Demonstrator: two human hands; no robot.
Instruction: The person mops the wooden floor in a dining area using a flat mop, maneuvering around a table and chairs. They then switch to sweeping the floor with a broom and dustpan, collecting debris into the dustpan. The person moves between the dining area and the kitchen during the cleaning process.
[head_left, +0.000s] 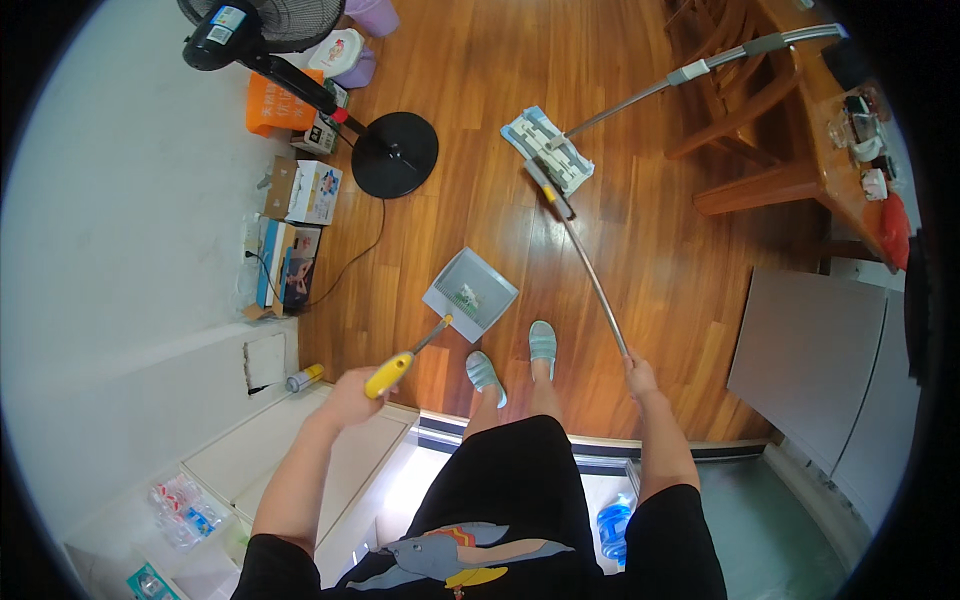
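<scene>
My left hand (352, 397) grips the yellow handle of a long-handled grey dustpan (491, 274). The pan rests on the wood floor ahead of my slippers, with some whitish-green debris (466, 296) inside it. My right hand (639, 377) is closed around the metal pole of a broom (596, 281). Farther ahead, the broom's narrow grey head (541, 180) lies against or just over the near edge of a flat mop head (551, 146) with a blue-edged pad; I cannot tell if they touch. The mop's pole (637, 96) slants up toward the table at the right.
A black pedestal fan (394, 154) stands at the left, its cord (360, 259) running across the floor to a wall socket. Boxes (300, 225) line the left wall. Wooden chairs (739, 112) and a cluttered table (832, 180) stand right. Grey panels (817, 352) are at lower right.
</scene>
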